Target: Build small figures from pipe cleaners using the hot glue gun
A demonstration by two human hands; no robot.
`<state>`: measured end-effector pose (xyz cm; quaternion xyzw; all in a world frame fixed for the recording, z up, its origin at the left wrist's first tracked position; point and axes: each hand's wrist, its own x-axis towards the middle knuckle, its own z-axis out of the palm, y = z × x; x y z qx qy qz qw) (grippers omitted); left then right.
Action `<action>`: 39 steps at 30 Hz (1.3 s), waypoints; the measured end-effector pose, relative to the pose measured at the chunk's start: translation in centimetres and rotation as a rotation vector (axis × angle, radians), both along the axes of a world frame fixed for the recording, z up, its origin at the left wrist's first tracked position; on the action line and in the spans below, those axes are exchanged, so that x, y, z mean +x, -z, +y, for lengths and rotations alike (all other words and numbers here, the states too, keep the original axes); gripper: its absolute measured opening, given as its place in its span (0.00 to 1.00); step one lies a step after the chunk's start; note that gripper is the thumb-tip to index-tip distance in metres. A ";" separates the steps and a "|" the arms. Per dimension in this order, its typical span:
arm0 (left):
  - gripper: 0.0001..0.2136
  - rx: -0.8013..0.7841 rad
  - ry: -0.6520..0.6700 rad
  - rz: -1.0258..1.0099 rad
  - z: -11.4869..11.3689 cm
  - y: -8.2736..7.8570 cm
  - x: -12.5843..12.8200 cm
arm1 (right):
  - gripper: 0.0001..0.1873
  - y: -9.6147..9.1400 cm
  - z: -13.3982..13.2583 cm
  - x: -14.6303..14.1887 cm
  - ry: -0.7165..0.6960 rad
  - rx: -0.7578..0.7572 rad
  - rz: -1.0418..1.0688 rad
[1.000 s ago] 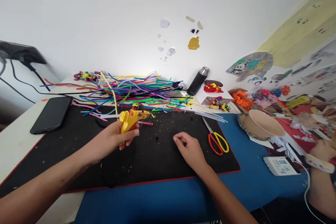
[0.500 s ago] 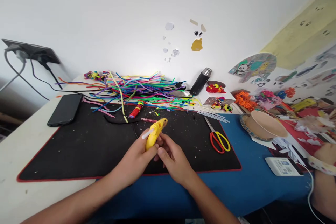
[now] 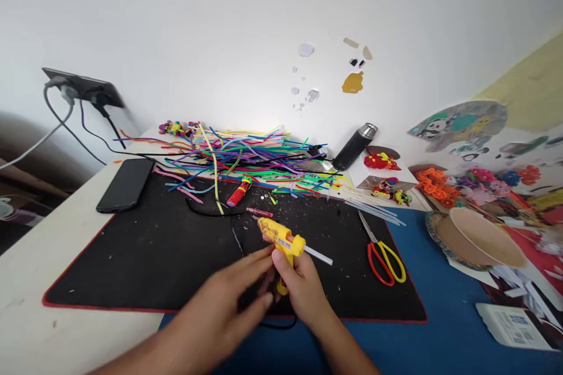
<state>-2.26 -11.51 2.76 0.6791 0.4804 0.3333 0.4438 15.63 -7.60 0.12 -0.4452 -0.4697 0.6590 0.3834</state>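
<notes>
My right hand (image 3: 299,287) grips the handle of a yellow hot glue gun (image 3: 281,237) over the black mat (image 3: 132,258). The gun's nozzle points up and left, and a clear glue stick (image 3: 317,255) juts out of its back to the right. My left hand (image 3: 237,299) hovers just left of the handle with fingers loosely spread and nothing in them. The gun's black cord (image 3: 279,324) trails below my hands. A small red stick (image 3: 259,212) lies just beyond the nozzle.
A heap of coloured pipe cleaners (image 3: 250,155) fills the mat's far edge, with a red toy piece (image 3: 240,192) near it. A phone (image 3: 125,184) lies at left. Red-and-yellow scissors (image 3: 385,255), a black bottle (image 3: 354,146) and a paper bowl (image 3: 479,237) stand at right.
The glue gun passed from my left hand to my right and turned so its nozzle points left. My left hand let go and drew back. The view shifted left.
</notes>
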 end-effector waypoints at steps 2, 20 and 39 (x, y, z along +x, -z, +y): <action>0.16 -0.023 -0.132 0.098 2.6 -1.0 -2.7 | 0.31 -0.1 0.4 0.3 -0.035 -0.055 0.058; 0.17 0.032 -0.196 0.891 14.9 2.0 -6.2 | 0.27 0.2 0.5 1.8 0.125 -0.232 0.299; 0.24 -0.438 -0.336 -0.588 10.7 1.9 -5.6 | 0.25 1.5 0.5 1.0 0.083 -0.242 0.361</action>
